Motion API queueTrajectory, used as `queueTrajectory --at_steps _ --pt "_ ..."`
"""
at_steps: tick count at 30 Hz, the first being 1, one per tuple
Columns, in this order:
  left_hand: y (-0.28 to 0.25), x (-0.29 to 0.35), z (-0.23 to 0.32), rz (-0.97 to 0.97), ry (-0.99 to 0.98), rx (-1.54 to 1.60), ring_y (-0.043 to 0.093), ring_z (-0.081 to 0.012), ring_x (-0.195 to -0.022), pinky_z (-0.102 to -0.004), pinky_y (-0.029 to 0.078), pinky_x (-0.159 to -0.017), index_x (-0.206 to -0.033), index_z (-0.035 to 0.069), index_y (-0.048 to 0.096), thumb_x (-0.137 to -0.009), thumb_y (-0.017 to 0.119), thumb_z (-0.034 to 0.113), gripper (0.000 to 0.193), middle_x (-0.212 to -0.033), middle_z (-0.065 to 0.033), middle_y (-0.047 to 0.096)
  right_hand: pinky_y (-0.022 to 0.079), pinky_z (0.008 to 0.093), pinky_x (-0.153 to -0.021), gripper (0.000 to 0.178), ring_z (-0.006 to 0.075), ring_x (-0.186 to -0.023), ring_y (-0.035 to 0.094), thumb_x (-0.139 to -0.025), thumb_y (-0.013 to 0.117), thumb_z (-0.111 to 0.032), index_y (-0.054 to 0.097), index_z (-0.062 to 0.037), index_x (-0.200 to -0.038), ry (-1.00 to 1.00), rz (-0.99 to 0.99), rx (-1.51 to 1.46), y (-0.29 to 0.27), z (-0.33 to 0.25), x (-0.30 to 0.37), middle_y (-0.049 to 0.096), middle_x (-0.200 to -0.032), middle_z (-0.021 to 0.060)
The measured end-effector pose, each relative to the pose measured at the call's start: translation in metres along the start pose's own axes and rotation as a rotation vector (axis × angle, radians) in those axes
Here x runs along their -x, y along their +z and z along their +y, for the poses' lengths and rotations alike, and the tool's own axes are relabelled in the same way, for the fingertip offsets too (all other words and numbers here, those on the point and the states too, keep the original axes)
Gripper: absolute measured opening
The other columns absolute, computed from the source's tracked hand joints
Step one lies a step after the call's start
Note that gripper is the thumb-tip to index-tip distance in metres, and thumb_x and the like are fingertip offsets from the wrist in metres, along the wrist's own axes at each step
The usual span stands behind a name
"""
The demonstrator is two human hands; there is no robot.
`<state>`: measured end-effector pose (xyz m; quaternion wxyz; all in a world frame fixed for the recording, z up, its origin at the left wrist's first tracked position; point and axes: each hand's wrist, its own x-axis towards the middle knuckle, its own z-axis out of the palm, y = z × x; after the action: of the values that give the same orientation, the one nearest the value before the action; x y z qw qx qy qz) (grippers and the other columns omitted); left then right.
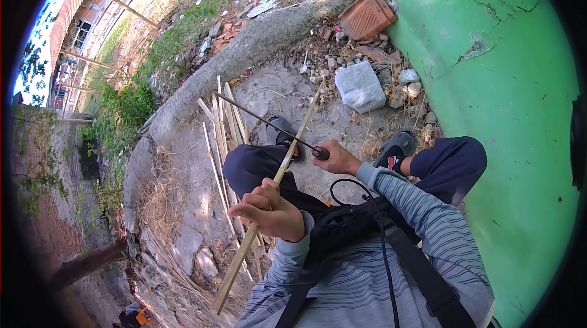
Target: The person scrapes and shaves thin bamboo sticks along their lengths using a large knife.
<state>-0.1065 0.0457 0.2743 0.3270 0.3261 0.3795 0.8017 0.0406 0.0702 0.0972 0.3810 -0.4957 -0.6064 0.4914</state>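
My left hand is closed around a long, pale bamboo strip, which slants from low left up to the ground ahead. Gripped in my right hand is the dark, rounded handle of a long-bladed knife. Its thin, dark blade points up and left and passes across the strip beyond my left hand; whether they touch I cannot tell. Several more bamboo strips lie in a loose bundle on the ground, left of my knee.
A pale stone block and a terracotta hollow brick lie among rubble ahead. The green wall rises on my right. A low concrete kerb curves along the left, with plants beyond. A black cable hangs over my chest.
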Motion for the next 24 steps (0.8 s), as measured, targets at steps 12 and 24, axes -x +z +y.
queueTrajectory --at_steps 12,24 --pt "-0.033 -0.025 -0.008 -0.682 0.059 0.004 0.039 -0.0162 -0.054 -0.0328 0.037 -0.058 -0.067 0.008 0.039 -0.107 0.057 0.043 0.056 -0.062 -0.0033 0.043 0.043 0.0431 -0.059 0.028 0.0293 -0.057 0.049 -0.086 0.074 -0.022 0.063 0.0025 -0.083 -0.033 -0.006 0.147 -0.019 -0.011 -0.001 0.055 -0.064 0.0186" --pt "-0.019 -0.015 -0.04 -0.738 0.154 0.171 0.022 -0.0118 -0.04 -0.0312 0.021 -0.042 -0.055 0.012 0.025 -0.114 0.043 0.037 0.066 -0.047 0.0021 0.024 0.046 0.0443 -0.061 0.025 0.0326 -0.059 0.056 -0.085 0.072 -0.021 0.065 0.0026 -0.084 -0.075 -0.145 0.145 -0.034 -0.064 0.026 0.06 -0.066 0.0205"
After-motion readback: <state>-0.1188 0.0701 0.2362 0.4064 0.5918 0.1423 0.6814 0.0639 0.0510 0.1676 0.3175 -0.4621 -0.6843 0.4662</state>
